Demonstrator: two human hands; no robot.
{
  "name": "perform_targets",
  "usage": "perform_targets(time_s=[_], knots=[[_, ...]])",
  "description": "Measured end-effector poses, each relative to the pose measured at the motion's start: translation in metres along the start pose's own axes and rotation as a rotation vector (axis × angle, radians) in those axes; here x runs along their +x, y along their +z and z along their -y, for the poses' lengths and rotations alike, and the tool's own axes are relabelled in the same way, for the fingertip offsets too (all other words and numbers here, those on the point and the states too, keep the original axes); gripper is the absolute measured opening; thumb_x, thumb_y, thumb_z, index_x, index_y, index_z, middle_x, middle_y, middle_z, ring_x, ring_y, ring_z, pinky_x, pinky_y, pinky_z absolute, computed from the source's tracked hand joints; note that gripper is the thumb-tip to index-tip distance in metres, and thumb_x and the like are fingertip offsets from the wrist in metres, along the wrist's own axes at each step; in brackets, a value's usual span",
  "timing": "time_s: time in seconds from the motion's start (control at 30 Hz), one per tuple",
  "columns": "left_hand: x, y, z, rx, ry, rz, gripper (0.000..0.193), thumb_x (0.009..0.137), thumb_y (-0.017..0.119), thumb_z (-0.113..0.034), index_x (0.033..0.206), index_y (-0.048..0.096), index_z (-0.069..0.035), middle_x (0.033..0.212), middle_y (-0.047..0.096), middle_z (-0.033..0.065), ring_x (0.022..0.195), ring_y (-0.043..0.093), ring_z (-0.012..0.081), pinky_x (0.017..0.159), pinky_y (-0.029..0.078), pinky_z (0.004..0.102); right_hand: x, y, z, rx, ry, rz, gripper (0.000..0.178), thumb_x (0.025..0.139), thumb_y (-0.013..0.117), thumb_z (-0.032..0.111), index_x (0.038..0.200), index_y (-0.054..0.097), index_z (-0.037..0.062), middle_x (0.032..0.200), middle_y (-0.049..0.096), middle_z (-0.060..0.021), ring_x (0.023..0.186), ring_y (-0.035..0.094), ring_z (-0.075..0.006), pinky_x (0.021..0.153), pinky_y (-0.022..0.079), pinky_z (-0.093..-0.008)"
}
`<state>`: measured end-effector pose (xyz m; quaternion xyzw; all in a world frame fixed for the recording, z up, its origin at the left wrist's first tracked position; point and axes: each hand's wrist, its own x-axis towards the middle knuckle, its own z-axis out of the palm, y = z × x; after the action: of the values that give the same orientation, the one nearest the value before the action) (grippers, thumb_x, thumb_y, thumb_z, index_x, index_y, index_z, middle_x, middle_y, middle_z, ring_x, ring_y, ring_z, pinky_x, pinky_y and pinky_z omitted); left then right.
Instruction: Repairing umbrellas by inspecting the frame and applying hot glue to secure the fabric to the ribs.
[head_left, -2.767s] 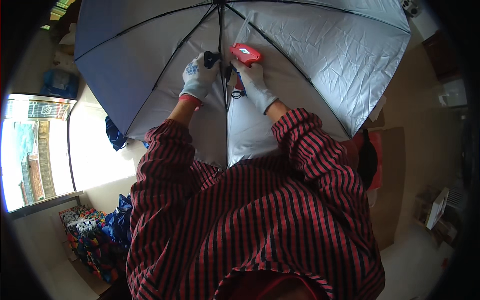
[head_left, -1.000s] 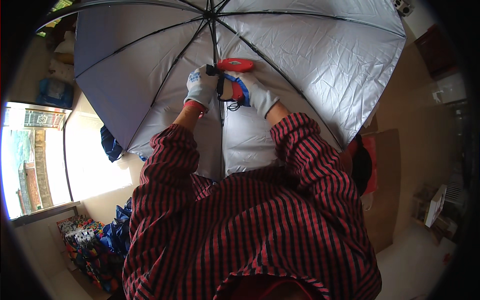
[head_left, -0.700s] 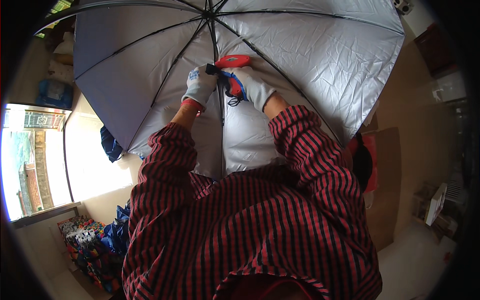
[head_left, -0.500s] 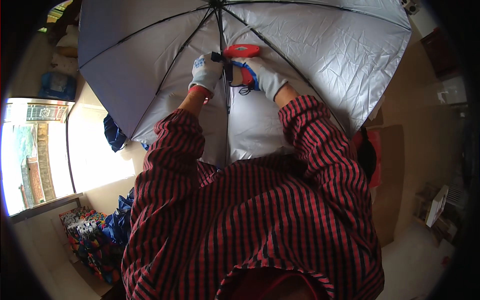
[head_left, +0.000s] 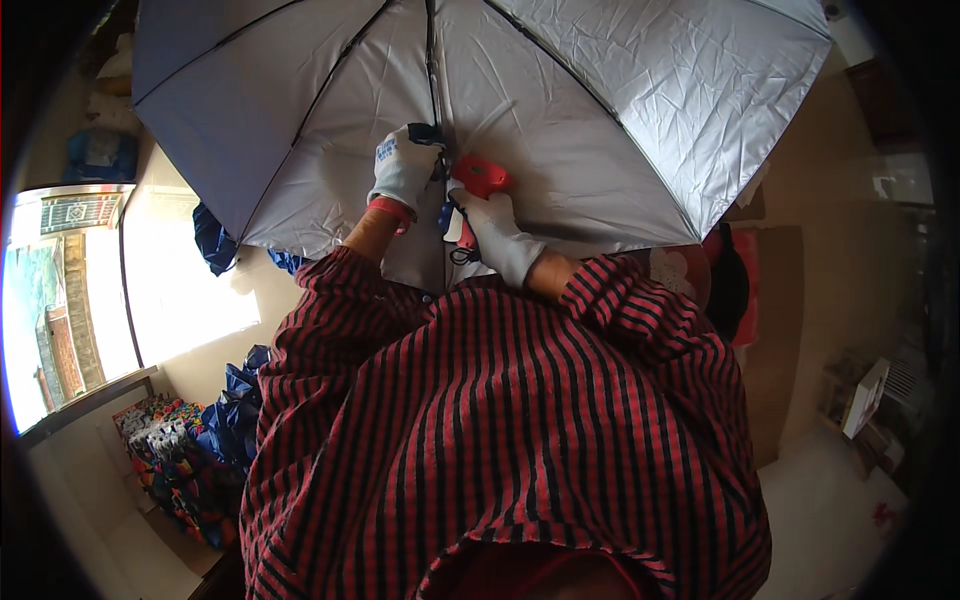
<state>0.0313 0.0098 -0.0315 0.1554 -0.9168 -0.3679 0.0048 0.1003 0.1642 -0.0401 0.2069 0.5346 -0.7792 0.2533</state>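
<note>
An open umbrella (head_left: 560, 150) with a silvery inner side and black ribs spreads in front of me. My left hand (head_left: 404, 170), in a white knit glove, is closed on a small dark piece (head_left: 424, 134) beside the middle rib (head_left: 432, 70). Just right of that rib, my right hand (head_left: 497, 228), gloved too, grips a red hand-held tool (head_left: 484, 176). The tool's wide red end points up toward the canopy, and a black cord loop (head_left: 464, 256) hangs below my grip. My fingers partly cover the tool, so its exact kind is unclear.
Dark blue folded cloth (head_left: 212, 240) lies at the left beyond the canopy edge. A multicoloured pile (head_left: 180, 450) and blue bundles (head_left: 232, 410) sit lower left. On the right are a red item (head_left: 746, 290) with a black thing over it and a brown cardboard sheet (head_left: 775, 340).
Both hands have come closer to my body, the right one more so, bringing the red tool along. The umbrella's hub has slid out of view at the top, and its near edge shows more.
</note>
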Motion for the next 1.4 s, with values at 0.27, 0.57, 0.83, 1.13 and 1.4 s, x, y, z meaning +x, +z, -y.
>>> perform_targets(time_s=[0.27, 0.57, 0.83, 1.13, 1.4], knots=[[0.013, 0.0, -0.008, 0.202, -0.039, 0.176, 0.034, 0.071, 0.072, -0.028, 0.1, 0.069, -0.009, 0.1, 0.069, 0.0159, 0.096, 0.066, 0.0316, 0.083, 0.051, 0.0394, -0.012, 0.009, 0.002, -0.252, 0.125, -0.109, 0.034, 0.08, 0.068, 0.024, 0.097, 0.06, -0.005, 0.084, 0.065, -0.0131, 0.072, 0.064, -0.0214, 0.06, 0.05, -0.0371], [0.028, 0.0, -0.006, 0.259, -0.028, 0.212, 0.034, 0.071, 0.073, -0.027, 0.099, 0.068, -0.007, 0.097, 0.069, 0.0162, 0.093, 0.067, 0.0311, 0.082, 0.052, 0.0388, -0.011, 0.011, 0.007, -0.273, 0.034, -0.135, 0.032, 0.081, 0.065, 0.026, 0.094, 0.061, -0.0037, 0.079, 0.062, -0.0097, 0.069, 0.06, -0.0187, 0.061, 0.046, -0.0373], [0.033, -0.003, -0.02, 0.123, -0.155, 0.342, 0.016, 0.08, 0.066, -0.019, 0.078, 0.07, -0.004, 0.062, 0.067, 0.0086, 0.053, 0.066, 0.0192, 0.056, 0.054, 0.0312, 0.0, 0.001, -0.001, -0.224, -0.035, 0.01, 0.039, 0.083, 0.069, 0.027, 0.103, 0.057, -0.0037, 0.085, 0.061, -0.0091, 0.07, 0.061, -0.018, 0.057, 0.048, -0.0356], [0.044, 0.002, -0.015, 0.133, -0.069, 0.364, 0.016, 0.081, 0.066, -0.018, 0.079, 0.07, -0.002, 0.063, 0.068, 0.009, 0.053, 0.065, 0.0188, 0.051, 0.052, 0.0304, 0.037, -0.02, 0.001, 0.153, 0.346, 0.182, 0.026, 0.087, 0.068, 0.023, 0.098, 0.059, 0.0009, 0.082, 0.066, -0.0118, 0.071, 0.068, -0.0271, 0.063, 0.057, -0.0373], [0.043, -0.001, -0.01, -0.085, -0.082, 0.368, 0.019, 0.076, 0.069, -0.015, 0.085, 0.069, 0.001, 0.074, 0.068, 0.0092, 0.062, 0.064, 0.0147, 0.058, 0.051, 0.0297, 0.067, -0.052, -0.004, 0.355, 0.478, 0.701, 0.023, 0.094, 0.058, 0.031, 0.091, 0.059, 0.0075, 0.077, 0.065, -0.0051, 0.068, 0.065, -0.0203, 0.061, 0.055, -0.0343]])
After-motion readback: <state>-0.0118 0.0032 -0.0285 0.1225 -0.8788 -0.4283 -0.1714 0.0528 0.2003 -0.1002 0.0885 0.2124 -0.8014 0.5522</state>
